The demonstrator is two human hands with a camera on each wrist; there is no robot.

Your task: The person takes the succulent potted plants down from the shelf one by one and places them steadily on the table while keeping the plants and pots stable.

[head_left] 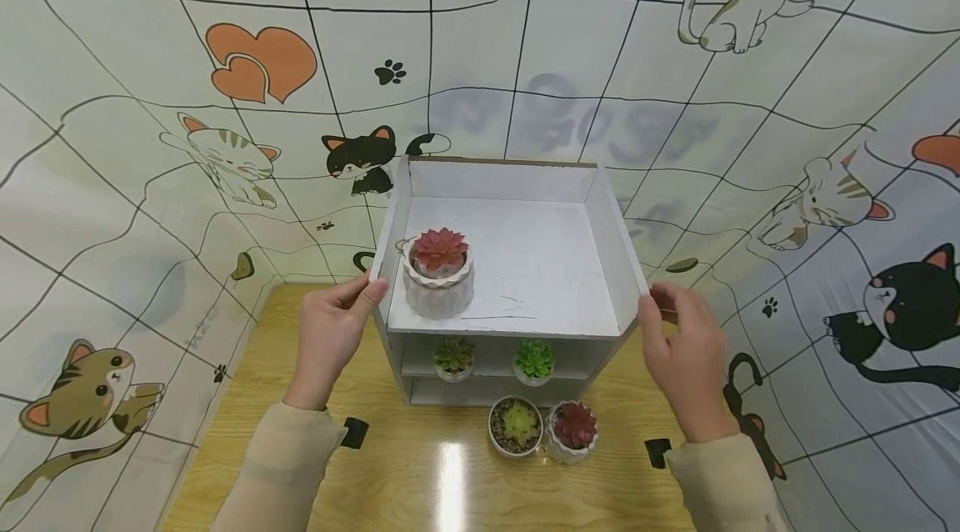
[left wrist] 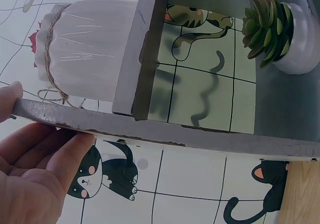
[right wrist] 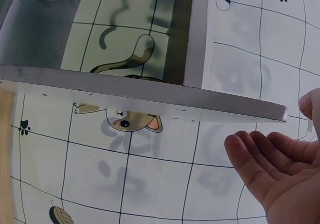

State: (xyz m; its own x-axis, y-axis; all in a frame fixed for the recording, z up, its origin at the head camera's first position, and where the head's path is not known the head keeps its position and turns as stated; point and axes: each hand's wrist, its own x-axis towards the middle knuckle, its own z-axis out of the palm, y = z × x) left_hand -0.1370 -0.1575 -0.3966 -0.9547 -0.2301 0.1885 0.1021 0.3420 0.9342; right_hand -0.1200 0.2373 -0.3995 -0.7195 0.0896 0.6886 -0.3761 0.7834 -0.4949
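A white two-tier shelf (head_left: 517, 240) stands on the table with raised side walls around its top board. My left hand (head_left: 333, 336) pinches the front of its left side wall, thumb on one face and fingers on the other, as the left wrist view shows. At the right side wall, my right hand (head_left: 682, 353) is held with thumb and fingers on either side; the right wrist view shows a gap between the fingers (right wrist: 270, 159) and the panel. A red succulent in a white pot tied with twine (head_left: 438, 273) sits on the top board at the left.
On the tier below stand a dark green succulent (head_left: 453, 357) and a bright green one (head_left: 534, 361). In front, on the wooden table (head_left: 375, 482), are a yellow-green succulent (head_left: 516, 426) and a red one (head_left: 572, 430). Black tape pieces (head_left: 355, 433) mark the table. Cat-print cloth (head_left: 480, 48) surrounds it.
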